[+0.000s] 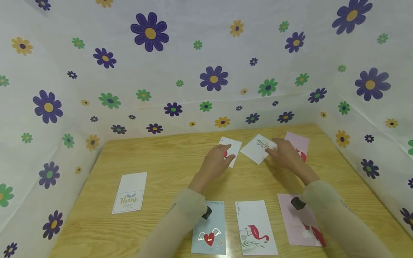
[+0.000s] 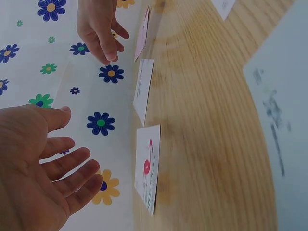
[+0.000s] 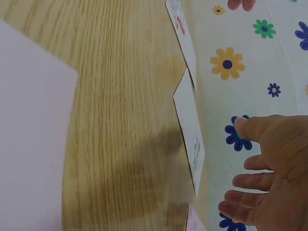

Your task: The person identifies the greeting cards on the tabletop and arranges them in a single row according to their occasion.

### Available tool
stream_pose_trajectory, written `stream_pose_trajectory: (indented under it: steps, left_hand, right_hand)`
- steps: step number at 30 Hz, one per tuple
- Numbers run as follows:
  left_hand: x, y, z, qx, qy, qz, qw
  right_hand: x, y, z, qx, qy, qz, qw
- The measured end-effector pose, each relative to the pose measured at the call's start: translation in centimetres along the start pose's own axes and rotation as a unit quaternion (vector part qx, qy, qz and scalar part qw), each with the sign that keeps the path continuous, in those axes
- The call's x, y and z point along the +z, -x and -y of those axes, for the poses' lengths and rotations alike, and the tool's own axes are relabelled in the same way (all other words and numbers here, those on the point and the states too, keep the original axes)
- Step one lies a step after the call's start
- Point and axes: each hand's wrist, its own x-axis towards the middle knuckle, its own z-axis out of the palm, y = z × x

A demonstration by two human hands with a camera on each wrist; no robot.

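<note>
My left hand point(image 1: 213, 161) hovers over a small white card with a red flamingo point(image 1: 237, 147), its fingers spread and holding nothing. To its right lies a tilted white "thank" card point(image 1: 253, 152), and over that card's right edge hangs my right hand point(image 1: 284, 153). In the right wrist view the right hand point(image 3: 284, 173) has loosely extended fingers, apart from the card point(image 3: 190, 130). The left wrist view shows the left hand point(image 2: 33, 168) likewise above the flamingo card point(image 2: 147, 168). Partly behind the right hand is a pink card point(image 1: 298, 140) with a red figure.
Along the near side lie a blue-grey winged-heart card point(image 1: 209, 222), a larger flamingo card point(image 1: 253, 215) and a pink card point(image 1: 297, 222) under the right forearm. Another "thank" card point(image 1: 130, 186) lies at the left. Flower-printed white cloth point(image 1: 180, 64) walls the wooden table point(image 1: 167, 161).
</note>
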Motion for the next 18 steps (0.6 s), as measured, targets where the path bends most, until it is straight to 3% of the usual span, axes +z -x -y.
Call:
stream_pose_trajectory:
  steps: [18]
  left_hand:
    - [3.7,-2.0,-2.4,-0.01,-0.019,0.016,0.9997]
  right_hand:
    - [0.8,-2.1,-1.8,0.025,0.065,0.046,0.996]
